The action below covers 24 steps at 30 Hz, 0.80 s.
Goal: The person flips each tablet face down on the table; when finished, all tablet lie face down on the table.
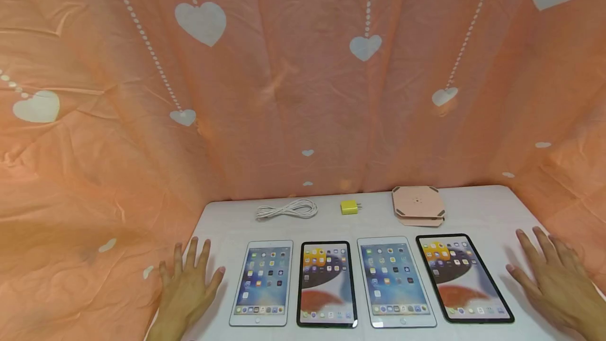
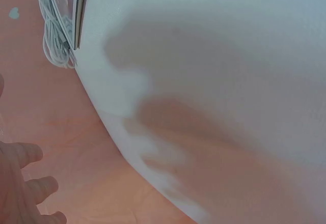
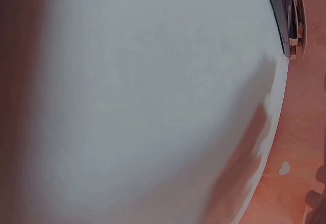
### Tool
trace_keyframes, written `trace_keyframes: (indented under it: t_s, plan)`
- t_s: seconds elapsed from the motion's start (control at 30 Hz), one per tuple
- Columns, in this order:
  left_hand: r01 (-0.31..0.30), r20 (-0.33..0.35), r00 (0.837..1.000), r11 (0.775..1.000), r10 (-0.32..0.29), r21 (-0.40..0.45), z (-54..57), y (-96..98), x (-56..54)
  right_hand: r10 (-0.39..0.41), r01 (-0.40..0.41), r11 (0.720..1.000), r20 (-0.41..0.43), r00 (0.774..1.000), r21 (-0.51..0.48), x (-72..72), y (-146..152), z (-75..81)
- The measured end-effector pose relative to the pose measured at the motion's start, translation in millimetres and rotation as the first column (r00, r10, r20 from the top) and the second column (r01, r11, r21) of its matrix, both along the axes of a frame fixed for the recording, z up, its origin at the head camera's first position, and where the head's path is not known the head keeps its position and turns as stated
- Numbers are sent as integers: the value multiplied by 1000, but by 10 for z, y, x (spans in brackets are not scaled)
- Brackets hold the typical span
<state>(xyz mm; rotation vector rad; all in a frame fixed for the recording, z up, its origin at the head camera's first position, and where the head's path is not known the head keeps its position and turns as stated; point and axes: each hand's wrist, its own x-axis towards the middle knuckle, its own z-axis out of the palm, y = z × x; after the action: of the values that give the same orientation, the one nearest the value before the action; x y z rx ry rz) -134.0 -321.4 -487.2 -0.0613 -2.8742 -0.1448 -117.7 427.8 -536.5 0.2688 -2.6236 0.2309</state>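
My left hand [image 1: 185, 288] is held with its fingers spread at the table's left edge, holding nothing. Nearest to it lies a white-framed tablet [image 1: 262, 280]. To the right of that come a black-framed tablet [image 1: 326, 280], a second white-framed tablet [image 1: 396, 280] and a second black-framed tablet [image 1: 463, 278], side by side, all showing rows of app icons. Beyond the last one, my right hand [image 1: 556, 280] is spread and holds nothing. Fingertips [image 2: 43, 188] show in the left wrist view, with the hand's shadow on the tabletop. In the right wrist view only some fingers [image 3: 313, 199] appear at the edge.
Along the back of the white table [image 1: 227, 225] lie a coiled white cable [image 1: 287, 209], a yellow-green charger plug [image 1: 349, 207] and a flat pink octagonal piece [image 1: 418, 201] with dark corners. An orange curtain [image 1: 303, 93] with white hearts surrounds the table behind and at both sides.
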Motion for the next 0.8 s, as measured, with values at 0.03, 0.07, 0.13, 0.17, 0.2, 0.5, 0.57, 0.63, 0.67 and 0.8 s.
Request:
trace_keyframes:
  t_s: [0.03,0.07,0.13,0.17,0.2,0.5,0.57,0.63,0.67,0.8]
  plan:
    - [0,3,1000,1000,0,4,1,0,2,2,-2,1000,-4,1000,-1,3,1,0]
    - [0,4,1000,1000,0,6,0,1,2,3,-3,1000,-5,1000,-2,6,3,-1]
    - [3,4,1000,1000,-3,12,-1,2,3,5,-5,1000,-6,1000,-5,13,6,-1]
    - [6,-2,1000,1000,-6,15,-2,3,3,6,-6,1000,-4,1000,-6,17,7,0]
    - [12,-16,1000,1000,-12,21,-5,4,3,7,-7,1000,-2,1000,-9,22,9,1]
    - [159,-211,973,932,-92,326,42,243,3,79,-78,985,-1,997,-156,96,-33,57]
    - [173,-189,977,873,-95,456,73,392,15,81,-75,968,13,997,-239,123,-70,94]
    - [188,-158,980,806,-118,562,86,561,28,49,-31,952,53,997,-304,155,-109,138]
    - [199,-147,979,772,-138,603,86,651,34,24,3,945,80,997,-326,169,-129,161]
    - [271,-143,957,600,-252,752,59,1032,50,-65,116,922,148,987,-369,213,-182,250]
